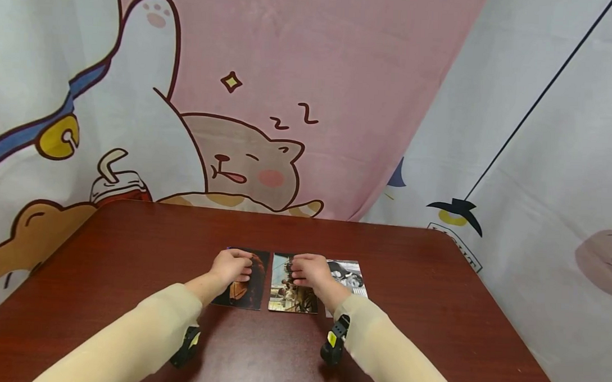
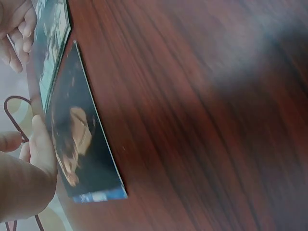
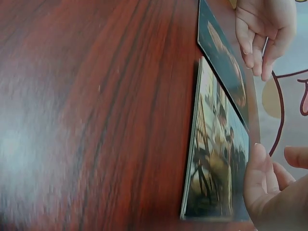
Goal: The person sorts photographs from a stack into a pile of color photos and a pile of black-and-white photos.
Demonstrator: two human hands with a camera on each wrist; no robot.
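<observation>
Three picture cards lie in a row on the table. My left hand [image 1: 231, 267] hovers over the dark card [image 1: 254, 295] with an orange-brown picture, its fingers loosely bent and nothing in them. Over the middle card [image 1: 287, 303], which shows a pale street-like scene, is my right hand [image 1: 310, 271], also holding nothing. The middle card looks thick at its edge in the right wrist view, perhaps several stacked. A black-and-white card [image 1: 352, 277] sits at the right, partly hidden by the right hand and wrist. Whether any fingertip touches a card, I cannot tell.
The reddish-brown wooden table [image 1: 408, 307] has rounded far corners. Behind it hangs a cartoon-printed cloth [image 1: 370, 103] with a sleeping bear. A black wrist device [image 1: 335, 341] is worn at the right cuff, another [image 1: 185, 347] at the left.
</observation>
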